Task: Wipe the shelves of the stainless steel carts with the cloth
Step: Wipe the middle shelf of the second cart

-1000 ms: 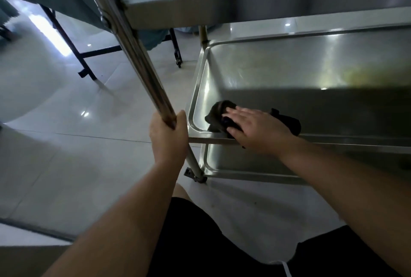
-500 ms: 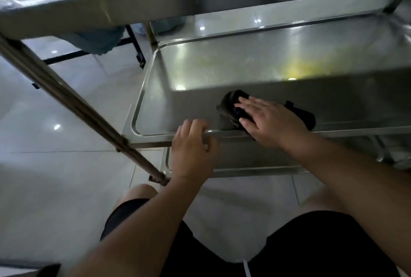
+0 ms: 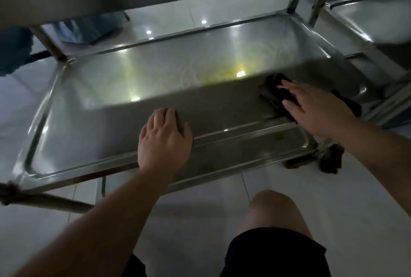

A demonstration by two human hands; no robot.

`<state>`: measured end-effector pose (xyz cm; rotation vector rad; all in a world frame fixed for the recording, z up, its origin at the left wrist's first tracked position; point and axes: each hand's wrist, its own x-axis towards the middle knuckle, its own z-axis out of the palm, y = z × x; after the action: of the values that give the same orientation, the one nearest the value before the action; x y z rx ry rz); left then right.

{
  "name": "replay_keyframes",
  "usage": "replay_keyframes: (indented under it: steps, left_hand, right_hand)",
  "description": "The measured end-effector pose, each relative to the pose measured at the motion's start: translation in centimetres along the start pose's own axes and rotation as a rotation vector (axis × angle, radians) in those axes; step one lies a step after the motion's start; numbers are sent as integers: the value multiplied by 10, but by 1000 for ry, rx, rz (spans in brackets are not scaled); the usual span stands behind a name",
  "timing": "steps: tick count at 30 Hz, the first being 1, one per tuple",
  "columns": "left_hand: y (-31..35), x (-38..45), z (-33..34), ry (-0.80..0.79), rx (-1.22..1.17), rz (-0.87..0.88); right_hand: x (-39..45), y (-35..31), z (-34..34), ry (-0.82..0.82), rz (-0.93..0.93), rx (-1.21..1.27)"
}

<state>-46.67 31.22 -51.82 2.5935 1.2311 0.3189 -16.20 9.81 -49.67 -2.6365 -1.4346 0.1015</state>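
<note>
One dark cloth [image 3: 272, 93] lies on the middle shelf [image 3: 155, 72] near its right front corner, pressed flat under the right hand [image 3: 313, 107], fingers straight. The left hand [image 3: 164, 141] curls its grip over the shelf's front rim. A second cart [image 3: 373, 25] stands at right.
</note>
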Motion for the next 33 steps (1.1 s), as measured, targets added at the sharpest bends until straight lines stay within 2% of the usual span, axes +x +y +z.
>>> replay_keyframes:
  steps: [3, 6, 9, 11, 13, 15, 19, 21, 24, 26, 30, 33]
  left_hand:
    - [-2, -1, 5, 56, 19, 6]
    - [-2, -1, 6, 54, 46, 10]
    - [-1, -2, 5, 50, 58, 12]
    - [0, -2, 6, 40, 65, 4]
    - [2, -3, 5, 21, 79, -4]
    - [4, -3, 4, 12, 81, -12]
    - [5, -5, 1, 20, 40, -45]
    - [6, -4, 1, 34, -6, -89]
    - [4, -4, 1, 50, -1, -95]
    - [5, -4, 1, 49, 12, -73]
    - [10, -5, -1, 50, 36, -76]
    - [11, -6, -2, 34, 50, -70]
  right_hand:
    - [3, 64, -9, 33, 201, 5]
    - [18, 93, -13, 29, 413, 43]
    - [33, 77, -8, 56, 548, 28]
    - [36, 44, -5, 31, 558, 42]
    - [33, -5, 1, 15, 436, 57]
    - [29, -68, 13, 33, 208, 65]
    - [42, -184, 35, -129, -247, 160]
    - [52, -208, 37, -163, -343, 182]
    - [63, -192, 36, -141, -358, 192]
    - [72, -146, 30, -64, -207, 195]
    - [82, -21, 3, 130, 378, 158]
    - [79, 7, 2, 123, 691, 124]
